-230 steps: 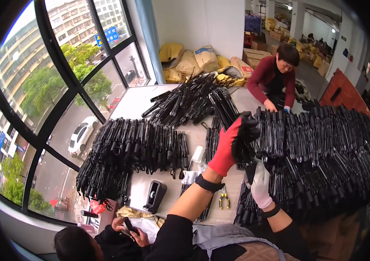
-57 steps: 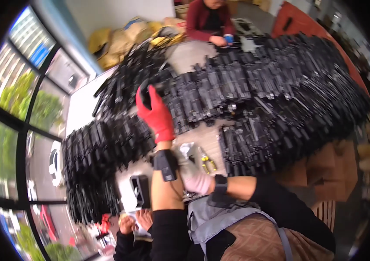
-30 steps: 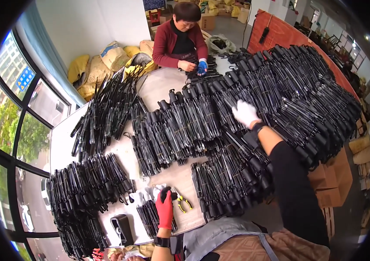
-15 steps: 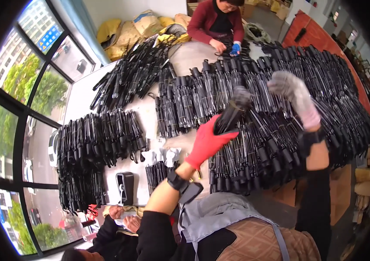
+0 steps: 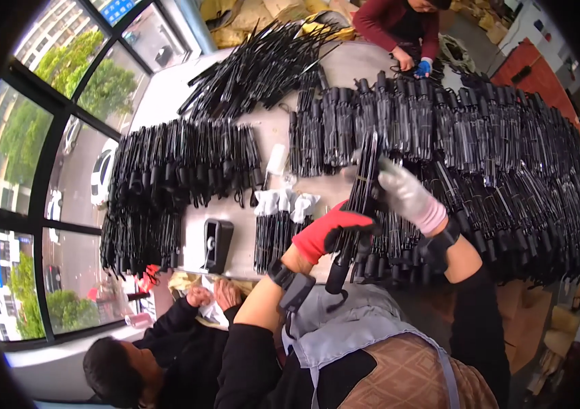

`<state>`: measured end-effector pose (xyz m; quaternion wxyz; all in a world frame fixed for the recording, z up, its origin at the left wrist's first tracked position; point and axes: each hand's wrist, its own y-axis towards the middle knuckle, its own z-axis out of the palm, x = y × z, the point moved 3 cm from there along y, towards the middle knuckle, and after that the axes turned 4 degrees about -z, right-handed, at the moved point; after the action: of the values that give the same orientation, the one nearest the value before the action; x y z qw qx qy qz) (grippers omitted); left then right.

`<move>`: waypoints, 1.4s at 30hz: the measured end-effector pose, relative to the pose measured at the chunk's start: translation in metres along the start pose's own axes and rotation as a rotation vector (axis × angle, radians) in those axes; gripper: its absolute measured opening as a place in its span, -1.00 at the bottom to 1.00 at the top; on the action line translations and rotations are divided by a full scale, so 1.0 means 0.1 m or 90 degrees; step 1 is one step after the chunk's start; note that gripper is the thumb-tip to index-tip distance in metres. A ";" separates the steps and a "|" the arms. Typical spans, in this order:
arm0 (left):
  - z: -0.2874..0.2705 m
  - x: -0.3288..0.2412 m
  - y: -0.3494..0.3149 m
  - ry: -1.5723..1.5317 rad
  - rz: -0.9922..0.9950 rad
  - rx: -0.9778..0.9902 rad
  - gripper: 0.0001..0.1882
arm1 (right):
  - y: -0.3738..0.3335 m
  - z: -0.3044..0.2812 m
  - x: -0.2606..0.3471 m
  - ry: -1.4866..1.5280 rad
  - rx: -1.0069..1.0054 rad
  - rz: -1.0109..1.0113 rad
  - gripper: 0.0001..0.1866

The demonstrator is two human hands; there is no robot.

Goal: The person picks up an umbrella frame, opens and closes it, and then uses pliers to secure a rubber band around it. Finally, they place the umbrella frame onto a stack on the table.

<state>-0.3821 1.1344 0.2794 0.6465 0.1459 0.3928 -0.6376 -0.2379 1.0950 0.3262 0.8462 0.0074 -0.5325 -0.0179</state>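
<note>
My left hand (image 5: 327,234), in a red glove with dark finger parts, is closed around a black umbrella frame (image 5: 363,178). The frame stands nearly upright, ribs folded together at the top. Its black handle (image 5: 336,278) points down toward my apron, a strap loop hanging from it. Beside the upper ribs is my right hand (image 5: 409,194), in a pale grey glove, its fingers blurred but seemingly stretched out; whether they touch the ribs is unclear. Under and behind both hands lie dense rows of similar black umbrella frames (image 5: 453,204).
Frames with white-wrapped ends (image 5: 283,235) and a black box-shaped device (image 5: 218,245) sit left of my hands. More frames form a block (image 5: 181,160) and a loose heap (image 5: 256,68). One co-worker (image 5: 399,34) works across the table (image 5: 235,269), another (image 5: 188,341) at lower left.
The umbrella frame has swung from a foreshortened tilt to nearly upright, handle now down. My right hand has come down and left toward it. The view has shifted.
</note>
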 end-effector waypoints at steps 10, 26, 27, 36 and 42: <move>-0.04 -0.03 0.24 -0.045 0.221 -0.125 -0.66 | 0.29 -0.14 -0.05 -0.373 -0.148 -0.035 -0.31; -0.07 0.36 0.54 0.275 0.319 -0.439 -0.52 | -0.05 -0.28 0.12 -0.917 0.013 -0.179 -0.79; -0.10 0.37 0.54 0.326 0.250 -0.492 -0.49 | -0.03 -0.43 0.07 -0.580 -0.004 -0.043 -0.79; -0.37 0.16 0.43 0.632 0.184 -0.344 -0.50 | -0.23 -0.85 0.17 -0.395 0.052 0.277 -0.76; -0.57 0.01 0.11 0.155 0.156 -0.071 -0.51 | -0.37 -0.71 0.28 0.260 -0.035 0.010 -0.64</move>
<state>-0.3899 1.1749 0.2382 0.6741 0.2327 0.4821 -0.5090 -0.1624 1.0565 0.3198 0.9366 -0.0166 -0.3492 -0.0239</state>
